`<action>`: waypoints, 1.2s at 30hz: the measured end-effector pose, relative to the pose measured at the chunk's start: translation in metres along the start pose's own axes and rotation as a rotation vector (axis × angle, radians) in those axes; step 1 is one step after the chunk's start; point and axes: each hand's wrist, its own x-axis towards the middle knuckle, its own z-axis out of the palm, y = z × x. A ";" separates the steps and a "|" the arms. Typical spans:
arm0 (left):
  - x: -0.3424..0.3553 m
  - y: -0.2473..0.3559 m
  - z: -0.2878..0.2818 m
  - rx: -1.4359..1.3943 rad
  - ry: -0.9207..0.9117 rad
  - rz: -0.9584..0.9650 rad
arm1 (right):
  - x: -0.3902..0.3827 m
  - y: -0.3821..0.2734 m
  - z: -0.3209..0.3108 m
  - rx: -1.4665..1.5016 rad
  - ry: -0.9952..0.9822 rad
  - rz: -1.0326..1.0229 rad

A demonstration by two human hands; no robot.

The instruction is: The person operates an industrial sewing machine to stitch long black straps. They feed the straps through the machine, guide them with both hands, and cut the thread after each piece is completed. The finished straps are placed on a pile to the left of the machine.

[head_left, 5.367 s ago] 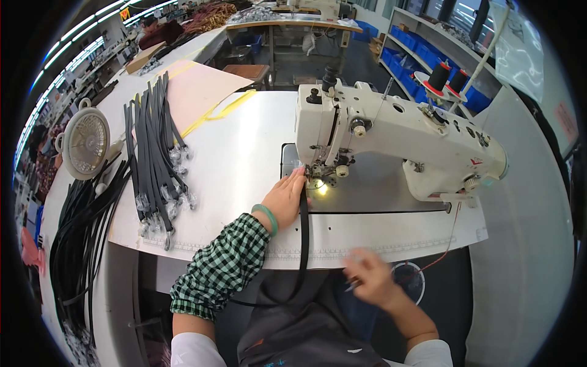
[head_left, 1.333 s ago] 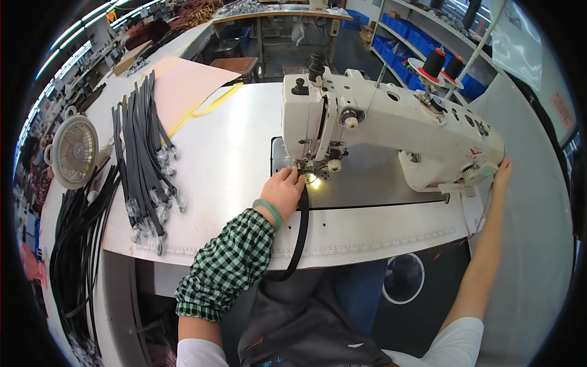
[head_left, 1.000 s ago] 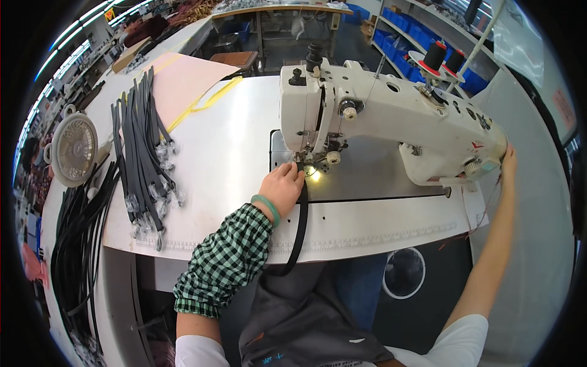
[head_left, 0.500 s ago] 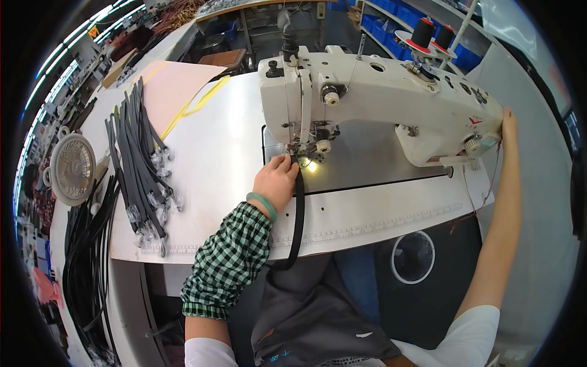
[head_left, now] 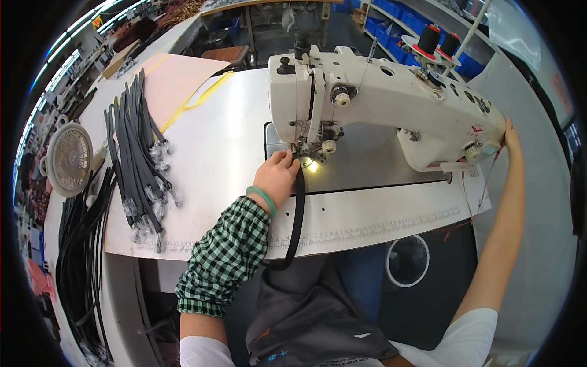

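Observation:
A white industrial sewing machine [head_left: 391,85] stands across the table, its small lamp lit beside the needle. My left hand [head_left: 276,175], below a green bangle and a checked sleeve cover, pinches a black strap [head_left: 299,211] close to the presser foot. From my fingers the strap hangs over the table's front edge toward my lap. Far to the right, my right hand [head_left: 512,136] rests against the machine's right end, where the handwheel side is; its fingers are mostly hidden behind the housing.
Left of the machine lie a bundle of grey straps [head_left: 137,159] with plastic-wrapped ends and a pink sheet [head_left: 183,76]. Long black straps [head_left: 85,257] hang off the left edge near a small round fan [head_left: 69,158]. Black thread cones [head_left: 430,40] stand behind the machine.
The view has shifted slightly. At the needle, the machine's lever parts sit differently. My left hand stays on the strap and my right hand stays at the machine's end.

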 end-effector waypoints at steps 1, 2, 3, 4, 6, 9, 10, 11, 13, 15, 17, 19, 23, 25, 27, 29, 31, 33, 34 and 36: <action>0.000 0.000 0.001 0.005 0.001 0.003 | 0.002 0.002 0.004 -0.006 0.011 0.078; 0.000 0.000 0.001 0.008 0.003 0.007 | 0.005 0.004 0.004 0.037 0.006 0.094; -0.001 0.000 0.002 0.011 0.000 0.014 | 0.006 0.005 0.005 0.082 -0.002 0.114; 0.000 0.001 0.002 0.013 0.000 0.013 | 0.006 0.008 0.005 0.125 -0.007 0.135; 0.001 0.000 0.002 0.022 0.005 0.009 | 0.003 0.006 0.003 0.113 -0.029 0.046; -0.002 -0.003 0.004 0.022 -0.006 0.013 | -0.010 -0.015 0.002 0.047 0.009 -0.047; -0.002 -0.003 0.004 0.022 -0.001 0.013 | -0.014 -0.019 -0.002 0.010 0.039 -0.071; -0.002 -0.003 0.005 0.022 0.003 0.013 | -0.018 -0.023 -0.006 -0.013 0.012 -0.083; -0.001 -0.003 0.004 0.015 0.009 0.007 | -0.025 -0.032 -0.016 -0.063 -0.037 -0.115; -0.005 -0.003 -0.003 0.018 -0.008 -0.015 | -0.046 -0.046 -0.007 0.094 -0.064 0.087; -0.001 -0.001 0.000 0.038 0.027 0.004 | -0.064 -0.018 -0.007 0.121 -0.042 0.102; 0.004 0.006 0.007 0.054 0.006 0.043 | -0.090 0.022 0.026 0.529 0.346 -0.058; 0.000 0.002 0.003 0.164 -0.141 0.085 | -0.114 -0.001 0.065 1.013 0.258 0.097; -0.001 -0.002 0.001 0.189 -0.146 0.108 | -0.112 -0.012 0.052 1.037 0.146 0.252; 0.001 -0.002 0.003 0.191 -0.110 0.150 | -0.090 -0.011 0.021 0.434 0.296 0.046; 0.002 -0.003 0.003 0.201 -0.099 0.144 | -0.069 -0.023 0.005 0.072 0.371 -0.167; 0.002 -0.002 0.004 0.185 -0.055 0.133 | -0.052 -0.032 -0.007 -0.032 0.329 -0.300; 0.000 -0.001 0.004 0.150 0.010 0.107 | -0.038 -0.033 -0.015 -0.103 0.200 -0.340; -0.001 0.000 0.003 0.126 -0.009 0.075 | -0.040 -0.031 -0.013 -0.066 0.157 -0.240; -0.003 0.001 -0.002 0.082 -0.045 0.005 | -0.048 -0.027 -0.010 0.010 0.070 -0.045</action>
